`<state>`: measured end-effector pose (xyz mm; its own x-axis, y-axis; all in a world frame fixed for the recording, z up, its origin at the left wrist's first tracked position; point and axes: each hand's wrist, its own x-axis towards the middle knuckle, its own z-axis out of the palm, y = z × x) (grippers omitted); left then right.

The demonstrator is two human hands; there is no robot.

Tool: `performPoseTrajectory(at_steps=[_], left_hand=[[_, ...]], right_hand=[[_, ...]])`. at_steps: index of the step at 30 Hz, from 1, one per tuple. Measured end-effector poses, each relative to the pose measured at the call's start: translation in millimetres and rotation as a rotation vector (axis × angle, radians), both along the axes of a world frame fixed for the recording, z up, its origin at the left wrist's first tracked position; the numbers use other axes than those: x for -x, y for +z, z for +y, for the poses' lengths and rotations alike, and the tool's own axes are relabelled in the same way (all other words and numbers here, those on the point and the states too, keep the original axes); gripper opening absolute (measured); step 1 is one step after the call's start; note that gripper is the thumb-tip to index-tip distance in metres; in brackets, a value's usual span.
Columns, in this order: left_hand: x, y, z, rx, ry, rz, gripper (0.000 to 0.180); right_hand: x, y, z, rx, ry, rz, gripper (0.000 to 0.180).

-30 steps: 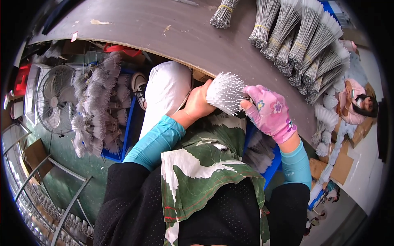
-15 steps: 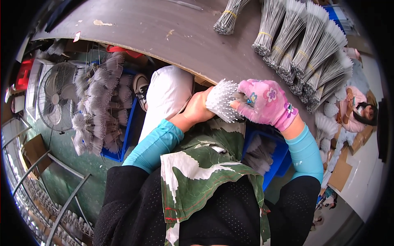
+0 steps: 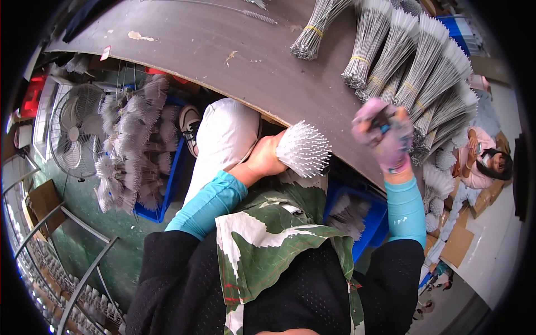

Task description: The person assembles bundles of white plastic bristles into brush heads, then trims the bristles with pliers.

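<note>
My bare left hand [image 3: 261, 159] is wrapped round a bundle of thin wire brushes [image 3: 304, 149] just off the table's front edge. Their white bristle ends fan out toward the right; the stems are hidden by the hand and lap. Apart from that bundle, my right hand [image 3: 383, 134], in a pink flowered glove, is raised by the table edge, close to the tied brush bundles. Motion blurs its fingers, so I cannot make out whether anything is between them. Several bundles of wire brushes [image 3: 413, 70], some with yellow bands, lie at the table's right.
The brown table [image 3: 223, 42] spans the top, with a loose brush [image 3: 259, 16] near its far edge. More brushes [image 3: 134, 137] pile up by a blue crate [image 3: 174, 187] and a fan [image 3: 74, 134] at left. A blue bin [image 3: 375, 237] sits under the table. Another person [image 3: 477, 159] is at right.
My right hand has left the bundle's bristle ends and moved right, over toward the table edge. The left hand still grips the bundle, with the bristles now in full view.
</note>
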<state>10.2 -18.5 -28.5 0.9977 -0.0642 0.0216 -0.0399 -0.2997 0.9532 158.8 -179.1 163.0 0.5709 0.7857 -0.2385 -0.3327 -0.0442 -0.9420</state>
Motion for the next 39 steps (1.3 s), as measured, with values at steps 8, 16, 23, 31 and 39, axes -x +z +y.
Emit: performPoseTrajectory(at_steps=[8,16,23,31,39], left_hand=[[1.7,7.7,-3.0,0.094,0.117,0.037,0.031],[0.3,12.0,-4.4,0.077,0.109,-0.018,0.031],[5.2,23.4,3.5,0.208,0.051,0.003,0.048],[4.1,46.9,19.6,0.465,0.076,0.130,0.062],[1.1,34.6,24.9,0.557,0.206,0.048,0.054]], right_hand=[[42.0,-0.1,14.2,0.380,0.066,-0.251,0.014],[60.5,-16.5,27.0,0.463,0.137,-0.889,0.019],[60.6,-7.3,46.1,0.525,0.291,-1.157,0.025],[40.5,56.5,50.8,0.283,-0.393,-1.239,0.006],[31.1,49.2,83.0,0.151,-0.492,-0.875,0.016]])
